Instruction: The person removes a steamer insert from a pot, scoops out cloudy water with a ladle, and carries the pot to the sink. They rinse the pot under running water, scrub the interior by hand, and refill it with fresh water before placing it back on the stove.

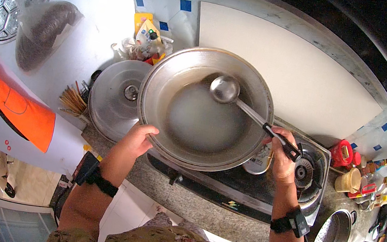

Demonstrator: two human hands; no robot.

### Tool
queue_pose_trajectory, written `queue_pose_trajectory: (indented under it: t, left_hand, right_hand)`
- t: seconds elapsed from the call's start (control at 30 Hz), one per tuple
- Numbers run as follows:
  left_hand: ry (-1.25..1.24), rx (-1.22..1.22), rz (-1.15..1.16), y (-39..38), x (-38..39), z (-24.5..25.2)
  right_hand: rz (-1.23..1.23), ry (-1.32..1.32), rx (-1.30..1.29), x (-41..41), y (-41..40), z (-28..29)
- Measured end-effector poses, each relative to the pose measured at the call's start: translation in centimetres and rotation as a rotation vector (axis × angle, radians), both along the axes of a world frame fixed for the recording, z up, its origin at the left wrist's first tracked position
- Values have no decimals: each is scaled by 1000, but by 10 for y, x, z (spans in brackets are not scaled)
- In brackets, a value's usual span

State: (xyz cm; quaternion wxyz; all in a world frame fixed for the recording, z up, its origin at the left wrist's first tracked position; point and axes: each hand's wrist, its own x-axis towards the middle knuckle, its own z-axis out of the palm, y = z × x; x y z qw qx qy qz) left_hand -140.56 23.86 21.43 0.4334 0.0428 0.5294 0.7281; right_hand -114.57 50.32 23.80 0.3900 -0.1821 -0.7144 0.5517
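Note:
A large metal pot (161, 78) is in front of me, over the left part of the gas stove. Cloudy liquid (197, 121) covers its bottom. My left hand (137, 137) grips the pot's left rim, thumb on top. On the right side, my right hand (281, 156) holds the black handle of a steel ladle (225, 89) and is also against the pot's side, where its fingers are partly hidden. The ladle's bowl is inside the pot's outline, above the liquid. Whether the pot rests on the stove or is lifted, I cannot tell.
Left of the pot is a metal lid (113, 97), with chopsticks (73, 98) beside it. The right burner (304, 171) is exposed. Jars and a red container (341, 152) stand farther right, near a perforated steamer pot (330, 237). An orange cloth (18, 101) hangs at the left.

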Motion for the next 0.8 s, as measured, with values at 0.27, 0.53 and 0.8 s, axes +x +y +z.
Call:
queue_pose_trajectory:
  t: [0.27, 0.53, 0.8]
  left_hand:
    - [79, 59, 19, -4, 17, 5]
    - [120, 121, 53, -33, 32, 27]
    - [167, 161, -76, -72, 67, 47]
  right_hand:
    - [70, 184, -231, -8, -13, -10]
    - [66, 407, -308, 16, -47, 13]
    - [-165, 480, -183, 88, -134, 48]
